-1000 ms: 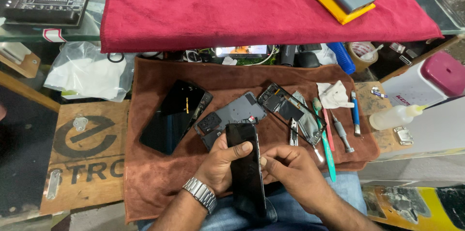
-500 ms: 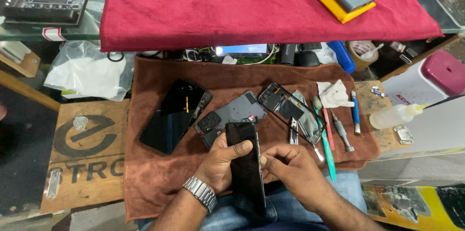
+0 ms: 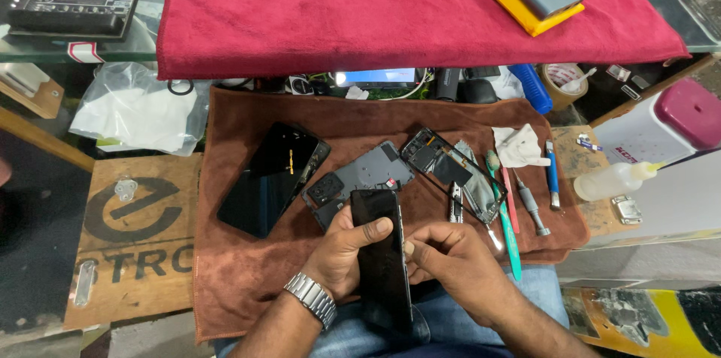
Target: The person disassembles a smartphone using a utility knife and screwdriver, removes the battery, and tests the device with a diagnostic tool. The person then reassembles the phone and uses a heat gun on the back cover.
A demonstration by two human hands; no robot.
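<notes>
Brown cloth (image 3: 248, 290): spread over the desk, carrying the phone parts and tools.
Black panel (image 3: 274, 178): lies flat at the cloth's left, well apart from both hands.
Grey back cover (image 3: 360, 178): lies just beyond the held phone's far end.
Left hand (image 3: 342, 253): wears a metal watch (image 3: 309, 299); it wraps the phone's left edge, thumb pressed across the dark face.
Phone (image 3: 381, 253): held above the lap between both hands; its long axis runs away from the person, far end over the cloth.
Right hand (image 3: 447, 256): fingers curled, tips pinched together against the phone's right edge; it seems equally close.
Open frame (image 3: 451, 174): right of the cover.
Tools: green-handled tool (image 3: 505, 215), screwdriver (image 3: 532, 211), blue pen (image 3: 552, 174), side by side.
Squeeze bottle (image 3: 612, 181): off the cloth, far right.
</notes>
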